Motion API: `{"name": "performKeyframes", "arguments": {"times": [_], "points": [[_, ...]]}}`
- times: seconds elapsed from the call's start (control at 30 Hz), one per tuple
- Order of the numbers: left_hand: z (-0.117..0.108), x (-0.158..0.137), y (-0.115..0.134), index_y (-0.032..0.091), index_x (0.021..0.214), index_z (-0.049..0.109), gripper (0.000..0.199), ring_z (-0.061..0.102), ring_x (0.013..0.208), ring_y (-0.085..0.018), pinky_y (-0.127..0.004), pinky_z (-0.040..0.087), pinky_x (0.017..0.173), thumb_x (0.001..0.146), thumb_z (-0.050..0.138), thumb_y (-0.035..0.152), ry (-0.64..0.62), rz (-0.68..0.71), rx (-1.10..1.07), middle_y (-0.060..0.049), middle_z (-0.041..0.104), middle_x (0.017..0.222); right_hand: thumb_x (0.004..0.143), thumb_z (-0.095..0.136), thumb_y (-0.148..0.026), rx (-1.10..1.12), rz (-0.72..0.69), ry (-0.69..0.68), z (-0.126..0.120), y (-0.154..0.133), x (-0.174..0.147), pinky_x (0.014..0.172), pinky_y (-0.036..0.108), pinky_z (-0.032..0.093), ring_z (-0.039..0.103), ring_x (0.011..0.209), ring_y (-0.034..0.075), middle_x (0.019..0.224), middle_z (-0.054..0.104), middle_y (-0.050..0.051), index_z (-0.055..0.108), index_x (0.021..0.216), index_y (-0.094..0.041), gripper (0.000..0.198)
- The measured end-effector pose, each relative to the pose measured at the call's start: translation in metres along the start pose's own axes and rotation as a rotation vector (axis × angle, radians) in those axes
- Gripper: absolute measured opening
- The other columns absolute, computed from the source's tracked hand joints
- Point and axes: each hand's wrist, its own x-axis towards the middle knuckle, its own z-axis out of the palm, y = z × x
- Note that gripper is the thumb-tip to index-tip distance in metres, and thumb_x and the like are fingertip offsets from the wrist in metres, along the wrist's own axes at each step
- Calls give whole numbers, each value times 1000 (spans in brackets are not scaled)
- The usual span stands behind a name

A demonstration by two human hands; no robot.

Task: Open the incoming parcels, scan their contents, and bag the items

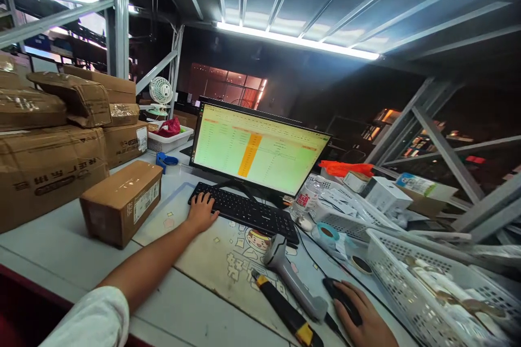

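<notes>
My left hand [202, 213] rests on the left end of a black keyboard [248, 209], fingers spread over the keys. At the lower right, my right hand [362, 314] is wrapped over a black computer mouse [342, 300]. Behind the keyboard stands a monitor [260, 146] showing a spreadsheet with one orange column. Between my hands, a grey barcode scanner [295, 279] lies on a printed desk mat [203, 260]. Beside the scanner is a black and yellow utility knife [285, 309].
A sealed carton [122, 200] sits left of my forearm, with larger boxes [49, 168] stacked behind it. White plastic baskets [407, 276] of goods line the right side. A plastic bottle [305, 198] and tape roll [326, 232] stand near the monitor. Metal shelving [285, 0] spans overhead.
</notes>
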Motion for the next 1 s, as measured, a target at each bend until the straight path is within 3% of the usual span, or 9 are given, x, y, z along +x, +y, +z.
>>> {"name": "performKeyframes", "arguments": {"times": [0.27, 0.47, 0.8, 1.0], "points": [[-3, -1, 1, 18, 136, 62, 48, 39, 143, -37, -57, 32, 117, 99, 50, 46, 10, 4, 23, -14, 49, 156, 88, 54, -62, -4, -20, 23, 7, 5, 1, 88, 45, 63, 71, 113, 32, 131, 68, 9, 72, 119, -31, 47], [-2, -2, 0, 18, 137, 61, 48, 40, 143, -37, -57, 32, 117, 99, 49, 45, 9, 16, 41, -14, 49, 155, 90, 51, -56, -21, 18, 24, 1, -11, -3, 97, 44, 59, 69, 116, 29, 133, 66, 9, 69, 122, -27, 46], [-2, -1, -2, 16, 137, 61, 50, 41, 141, -38, -57, 35, 115, 100, 47, 46, 12, 31, 74, -15, 50, 154, 92, 45, -46, -161, 146, -1, -5, -24, -6, 87, 43, 60, 69, 112, 29, 136, 63, 10, 68, 124, -24, 46], [-6, -2, -1, 19, 140, 60, 51, 39, 142, -39, -58, 35, 115, 100, 45, 46, -7, 49, 92, -15, 49, 155, 91, 46, -43, -196, 149, -4, -9, -32, -6, 84, 41, 59, 69, 110, 28, 134, 64, 9, 69, 124, -25, 44]]}}
